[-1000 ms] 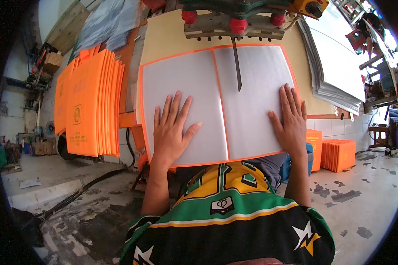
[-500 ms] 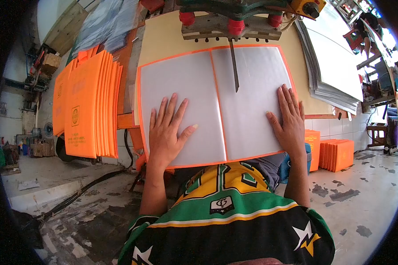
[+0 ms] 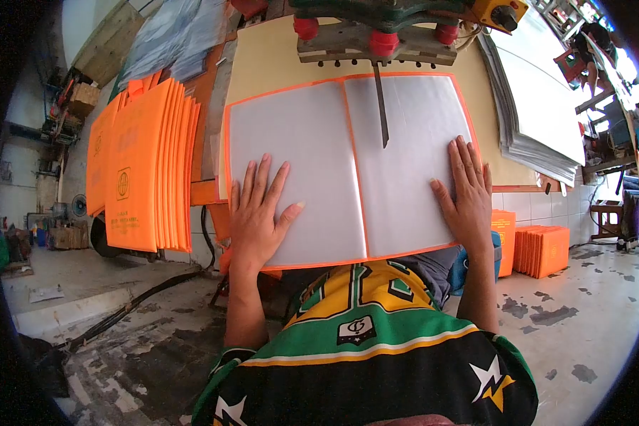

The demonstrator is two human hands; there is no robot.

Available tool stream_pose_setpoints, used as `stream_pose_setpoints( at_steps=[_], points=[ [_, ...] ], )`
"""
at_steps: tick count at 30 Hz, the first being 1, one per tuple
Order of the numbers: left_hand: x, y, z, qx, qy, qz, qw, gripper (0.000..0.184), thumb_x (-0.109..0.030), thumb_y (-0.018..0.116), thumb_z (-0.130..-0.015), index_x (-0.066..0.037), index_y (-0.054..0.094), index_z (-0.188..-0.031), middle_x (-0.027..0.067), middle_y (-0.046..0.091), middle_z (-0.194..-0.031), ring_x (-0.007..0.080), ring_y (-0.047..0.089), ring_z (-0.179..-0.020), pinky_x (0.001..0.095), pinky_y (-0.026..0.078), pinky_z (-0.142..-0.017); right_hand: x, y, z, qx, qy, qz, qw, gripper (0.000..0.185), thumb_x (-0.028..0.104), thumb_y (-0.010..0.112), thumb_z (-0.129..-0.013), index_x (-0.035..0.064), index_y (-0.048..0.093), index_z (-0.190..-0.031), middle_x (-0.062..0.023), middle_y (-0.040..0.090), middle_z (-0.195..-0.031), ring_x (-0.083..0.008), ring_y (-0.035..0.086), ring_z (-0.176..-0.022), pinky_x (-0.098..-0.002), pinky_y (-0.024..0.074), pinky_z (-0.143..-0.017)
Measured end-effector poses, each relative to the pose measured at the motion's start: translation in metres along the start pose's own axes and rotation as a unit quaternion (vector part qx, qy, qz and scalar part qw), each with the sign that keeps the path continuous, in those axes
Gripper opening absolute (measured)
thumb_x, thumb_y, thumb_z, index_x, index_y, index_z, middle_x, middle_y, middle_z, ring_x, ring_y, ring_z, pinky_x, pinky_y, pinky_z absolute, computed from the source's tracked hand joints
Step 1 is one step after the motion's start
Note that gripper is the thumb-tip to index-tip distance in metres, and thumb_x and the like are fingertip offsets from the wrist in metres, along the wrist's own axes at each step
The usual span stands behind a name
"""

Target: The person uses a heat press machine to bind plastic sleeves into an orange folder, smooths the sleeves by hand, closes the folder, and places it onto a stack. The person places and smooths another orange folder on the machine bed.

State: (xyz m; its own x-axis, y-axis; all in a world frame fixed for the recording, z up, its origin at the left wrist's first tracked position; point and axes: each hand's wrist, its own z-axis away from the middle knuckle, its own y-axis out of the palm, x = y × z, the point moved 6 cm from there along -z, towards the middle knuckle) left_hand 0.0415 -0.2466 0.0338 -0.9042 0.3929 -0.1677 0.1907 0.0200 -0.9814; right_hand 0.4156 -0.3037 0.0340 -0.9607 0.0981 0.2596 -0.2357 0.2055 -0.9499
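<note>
An orange-edged folder lies spread open on the work surface in front of me, its two halves covered by cloudy clear plastic and divided by an orange centre line. My left hand rests flat near the lower left edge, fingers spread. On the opposite side, my right hand lies with fingers stretched out along the right edge, thumb apart. Neither hand grasps anything. Above the folder's far edge is a machine head with red knobs, and a thin dark metal strip reaches down from it over the right half.
Several orange folders stand bunched at the left. Clear plastic sheets lie behind them. A stack of white sheets is at the right. More orange folders sit on the floor. A yellow control box adjoins the machine.
My left hand has slid slightly left on the plastic. My right hand stays in about the same place on the folder, and the view has shifted a little.
</note>
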Motion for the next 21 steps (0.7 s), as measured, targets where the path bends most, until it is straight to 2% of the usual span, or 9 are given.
stream_pose_setpoints(
  at_steps=[2,13,21],
  points=[
    [-0.007,-0.003,-0.004,-0.004,0.015,0.007,1.000,0.075,-0.055,0.060,-0.104,-0.027,0.039,-0.170,0.0096,0.028,-0.180,0.0399,0.028,-0.163,0.0647,0.021,-0.129,0.004,0.000,0.000,-0.012,-0.004,0.032,0.999,0.079,0.053,0.060,-0.106,0.0162,0.035,-0.171,-0.0070,0.033,-0.178,-0.0262,0.026,-0.166,-0.0556,0.0131,-0.135],
    [-0.068,0.015,-0.026,-0.008,0.068,0.012,0.998,0.078,-0.060,0.057,-0.104,-0.028,0.034,-0.172,0.0100,0.026,-0.180,0.0373,0.026,-0.164,0.0635,0.019,-0.131,0.001,0.005,-0.001,0.000,0.001,0.044,0.999,0.076,0.055,0.054,-0.109,0.0172,0.033,-0.172,-0.0047,0.033,-0.178,-0.0245,0.024,-0.166,-0.0547,0.0104,-0.136],
    [-0.011,0.000,-0.011,0.002,0.023,0.001,1.000,0.076,-0.054,0.061,-0.105,-0.025,0.037,-0.171,0.0096,0.026,-0.180,0.0389,0.026,-0.164,0.0648,0.021,-0.130,0.003,0.002,-0.001,-0.014,-0.009,0.031,0.999,0.076,0.055,0.056,-0.108,0.0142,0.038,-0.170,-0.0056,0.035,-0.177,-0.0252,0.026,-0.166,-0.0551,0.0136,-0.134]
  ],
)
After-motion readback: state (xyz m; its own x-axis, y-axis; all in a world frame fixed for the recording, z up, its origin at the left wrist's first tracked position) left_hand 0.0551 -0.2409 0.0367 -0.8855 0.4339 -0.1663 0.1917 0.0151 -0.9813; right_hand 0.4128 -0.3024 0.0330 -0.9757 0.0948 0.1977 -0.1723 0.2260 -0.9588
